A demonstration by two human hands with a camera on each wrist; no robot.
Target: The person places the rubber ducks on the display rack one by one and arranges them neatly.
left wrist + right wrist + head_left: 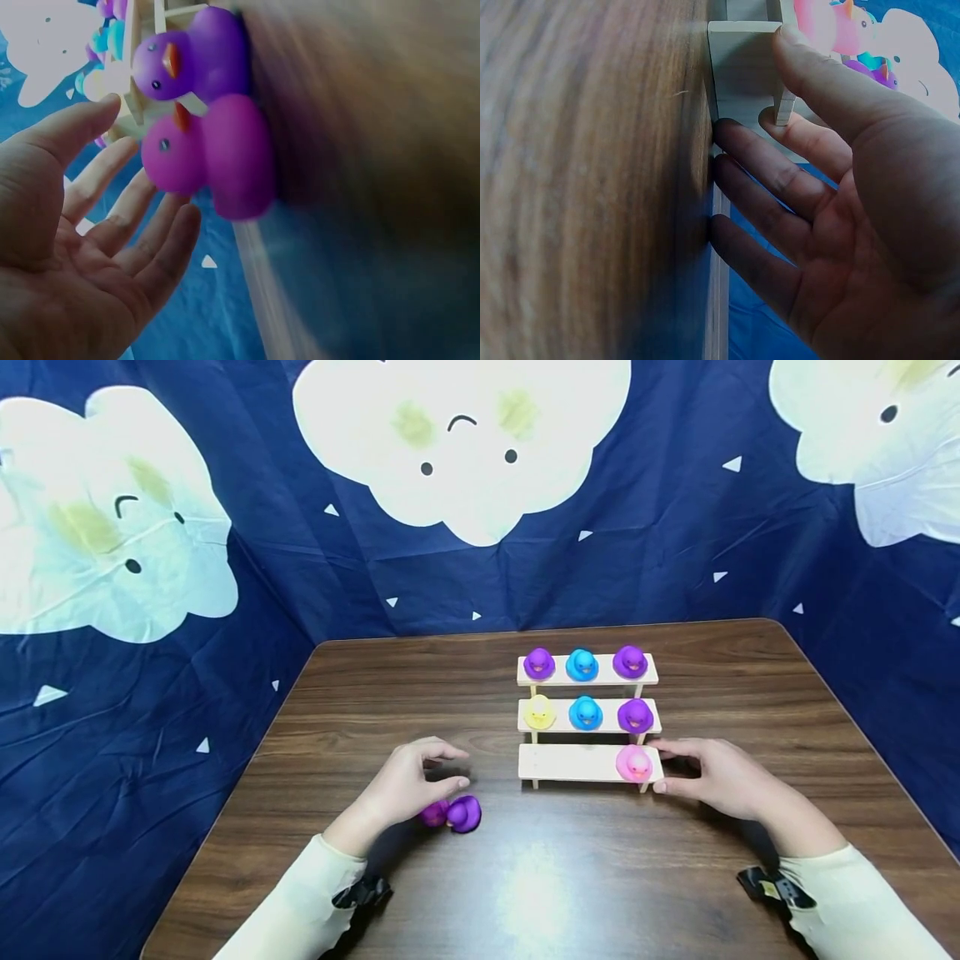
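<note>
Above two rubber ducks, my left hand [405,781] hovers with fingers spread and relaxed, holding nothing. One is a magenta-purple duck [240,157], the other a purple duck [467,813]; they sit side by side on the table. A three-tier wooden stand [566,763] is to the right. My right hand [720,774] grips the end of its lowest board between thumb and index finger, the other fingers extended by the tabletop. On that board sits a pink duck [634,764], at the right end.
On the middle tier are a yellow duck [539,712], a blue duck [586,713] and a purple duck [635,716]. The top tier bears two purple ducks with a blue duck [582,665] between them. A blue cloth [450,577] with clouds hangs behind the wooden table [375,693].
</note>
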